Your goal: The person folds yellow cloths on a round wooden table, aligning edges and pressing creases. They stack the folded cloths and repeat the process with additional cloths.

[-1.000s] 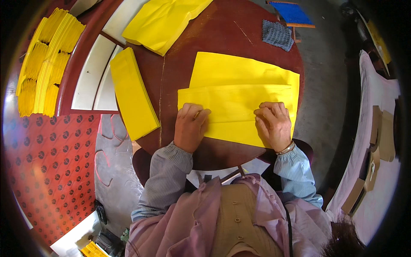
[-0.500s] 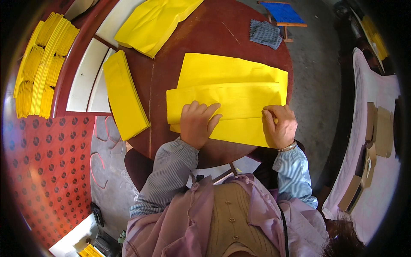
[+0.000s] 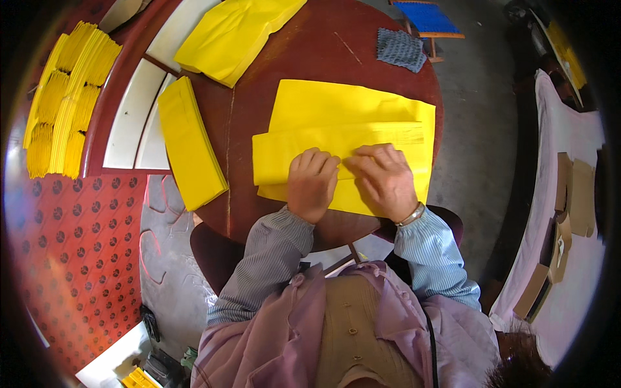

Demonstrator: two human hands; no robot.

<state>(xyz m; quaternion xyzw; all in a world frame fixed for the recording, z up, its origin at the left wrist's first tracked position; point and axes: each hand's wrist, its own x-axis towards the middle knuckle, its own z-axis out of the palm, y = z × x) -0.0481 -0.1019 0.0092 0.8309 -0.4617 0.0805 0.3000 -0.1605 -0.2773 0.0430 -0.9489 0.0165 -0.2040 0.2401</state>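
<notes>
Several yellow sheets, which look like paper or thin fabric, lie layered on the round table before me, with a folded yellow strip (image 3: 275, 155) across the larger yellow sheet (image 3: 343, 103). My left hand (image 3: 314, 186) rests on the strip's near edge, its fingers bent a little and pressing down. Just to its right, my right hand (image 3: 388, 180) lies on the same strip with fingers stretched left and the thumb apart. Both hands bear on the yellow material from above; neither lifts it. What lies under the fingertips is hidden.
The dark red round table (image 3: 317, 52) also bears a folded yellow stack (image 3: 191, 142) at left, a larger yellow pile (image 3: 236, 39) behind it, and a grey textured cloth (image 3: 401, 50). Yellow bundles (image 3: 68, 103) sit far left. A blue-seated stool (image 3: 428, 19) and cardboard boxes (image 3: 566, 213) are to the right.
My right hand has moved left along the strip, from its right end to beside my left hand. My left hand has shifted slightly right, its thumb now closer to the fingers.
</notes>
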